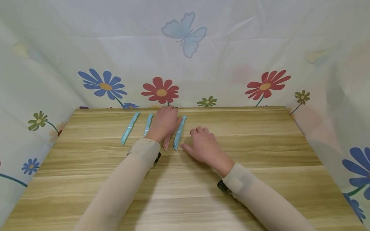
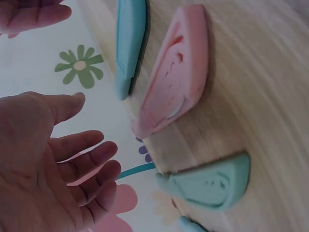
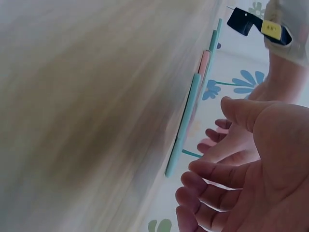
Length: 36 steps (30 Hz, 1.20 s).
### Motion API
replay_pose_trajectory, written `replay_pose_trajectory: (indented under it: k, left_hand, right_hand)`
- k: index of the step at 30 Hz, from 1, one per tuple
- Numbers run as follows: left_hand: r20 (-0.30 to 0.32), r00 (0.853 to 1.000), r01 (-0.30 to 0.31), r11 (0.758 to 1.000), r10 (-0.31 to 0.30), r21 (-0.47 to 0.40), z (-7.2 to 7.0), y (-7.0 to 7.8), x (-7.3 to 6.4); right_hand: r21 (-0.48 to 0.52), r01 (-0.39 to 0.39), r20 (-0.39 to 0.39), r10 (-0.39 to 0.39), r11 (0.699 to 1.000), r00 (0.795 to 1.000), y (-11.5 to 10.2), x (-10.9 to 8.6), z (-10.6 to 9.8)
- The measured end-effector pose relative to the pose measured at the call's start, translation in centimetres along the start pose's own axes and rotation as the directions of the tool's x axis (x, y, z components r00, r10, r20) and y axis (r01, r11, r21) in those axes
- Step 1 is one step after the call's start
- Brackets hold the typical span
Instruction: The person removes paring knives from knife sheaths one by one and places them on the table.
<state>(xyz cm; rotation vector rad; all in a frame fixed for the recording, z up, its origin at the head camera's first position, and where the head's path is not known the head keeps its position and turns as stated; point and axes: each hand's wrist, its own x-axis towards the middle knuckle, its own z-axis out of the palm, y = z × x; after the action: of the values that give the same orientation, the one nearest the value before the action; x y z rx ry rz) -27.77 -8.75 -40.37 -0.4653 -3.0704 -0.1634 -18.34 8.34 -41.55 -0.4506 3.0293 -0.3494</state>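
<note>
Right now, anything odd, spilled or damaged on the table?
No spill or visible damage on the table. Mildly odd: the pink knife is the only one not blue, and it lies close to the rightmost blue knife, making the row's spacing uneven.

A: ok what's going on with that far side?
B: wrinkly white sheet (image 1: 231,19), pale blue butterfly (image 1: 186,36) printed up top, blue daisy (image 1: 105,86) low on the left.
A: and the red ones?
B: one red flower (image 1: 161,92) left of the little olive bloom (image 1: 207,102), another red flower (image 1: 265,86) to its right.
A: table?
B: streaky wood-grain tabletop (image 1: 260,150), lol. Big blue flower (image 1: 359,171) on the right side, partly cut off.
</note>
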Motion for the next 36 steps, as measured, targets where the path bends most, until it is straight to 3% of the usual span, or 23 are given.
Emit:
replay_pose_trajectory:
  k: [12, 26, 36]
  left_hand:
    - [0.033, 0.996, 0.086, 0.996, -0.085, -0.027, 1.5, 0.7, 2.6]
    - [-0.017, 0.989, 0.149, 0.989, -0.149, -0.005, 2.2, 1.3, 3.3]
    - [0.01, 0.98, 0.198, 0.98, -0.198, 0.005, 2.2, 1.6, 3.2]
  right_hand:
    - [0.013, -0.012, 0.013, 0.011, 1.0, 1.0, -1.4, 0.8, 0.5]
    - [-0.004, -0.053, 0.053, 0.053, 0.999, 0.997, -3.0, 2.1, 0.8]
    - [-0.057, -0.079, 0.092, 0.084, 0.995, 0.992, -3.4, 2.5, 1.5]
